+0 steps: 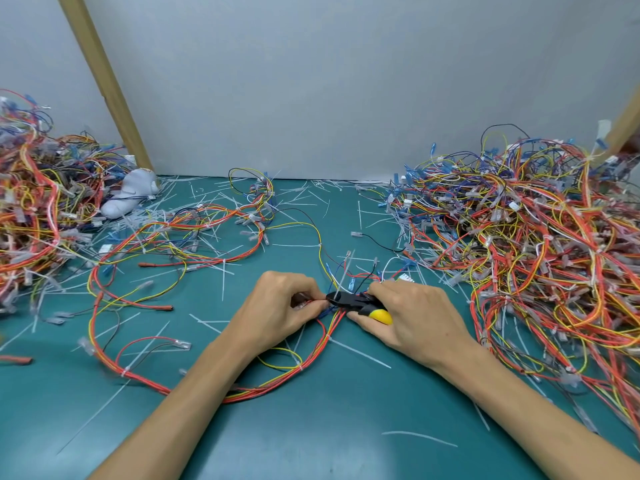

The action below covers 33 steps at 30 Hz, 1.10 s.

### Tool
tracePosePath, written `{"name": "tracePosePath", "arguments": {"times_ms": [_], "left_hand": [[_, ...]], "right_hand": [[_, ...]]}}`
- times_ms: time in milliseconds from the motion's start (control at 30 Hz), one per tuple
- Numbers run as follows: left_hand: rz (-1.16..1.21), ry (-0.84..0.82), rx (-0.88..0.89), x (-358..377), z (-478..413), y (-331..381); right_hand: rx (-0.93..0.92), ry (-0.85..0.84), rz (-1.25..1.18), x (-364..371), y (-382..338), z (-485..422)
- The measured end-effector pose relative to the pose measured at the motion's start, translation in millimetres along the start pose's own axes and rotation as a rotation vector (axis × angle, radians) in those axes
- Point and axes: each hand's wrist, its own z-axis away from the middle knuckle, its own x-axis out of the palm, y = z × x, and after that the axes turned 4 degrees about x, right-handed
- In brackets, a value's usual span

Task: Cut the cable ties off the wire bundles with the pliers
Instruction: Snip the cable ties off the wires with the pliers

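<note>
While the left hand (277,306) pinches the wire bundle (334,325) mid-worktop, the right hand (408,317) grips the pliers (349,299), nose pointing left across the wires.

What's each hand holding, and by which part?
Right hand grips the black, yellow-handled pliers by the handles; left hand pinches the red-and-yellow wire bundle beside the blades.

The left hand (280,306) and right hand (412,317) curl tight, fingertips nearly meeting.

Teal tabletop (346,427), plain grey wall (311,81) behind. A pale grey lump (130,194) sits far left beside a tan post (105,81).
</note>
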Motion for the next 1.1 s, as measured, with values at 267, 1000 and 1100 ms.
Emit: {"name": "tracePosePath", "arguments": {"times_ms": [267, 1000, 1100], "left_hand": [[-0.079, -0.018, 0.086, 1.0, 0.7, -1.2], [-0.012, -0.020, 0.036, -1.9, -0.2, 1.0], [-0.009, -0.023, 0.028, -1.8, 0.0, 1.4]], "right_hand": [[-0.018, -0.125, -0.067, -2.1, 8.5, -5.3], [-0.062, 0.122, 0.093, 6.4, 5.7, -0.9], [-0.054, 0.104, 0.036, 4.5, 4.3, -1.5]]}}
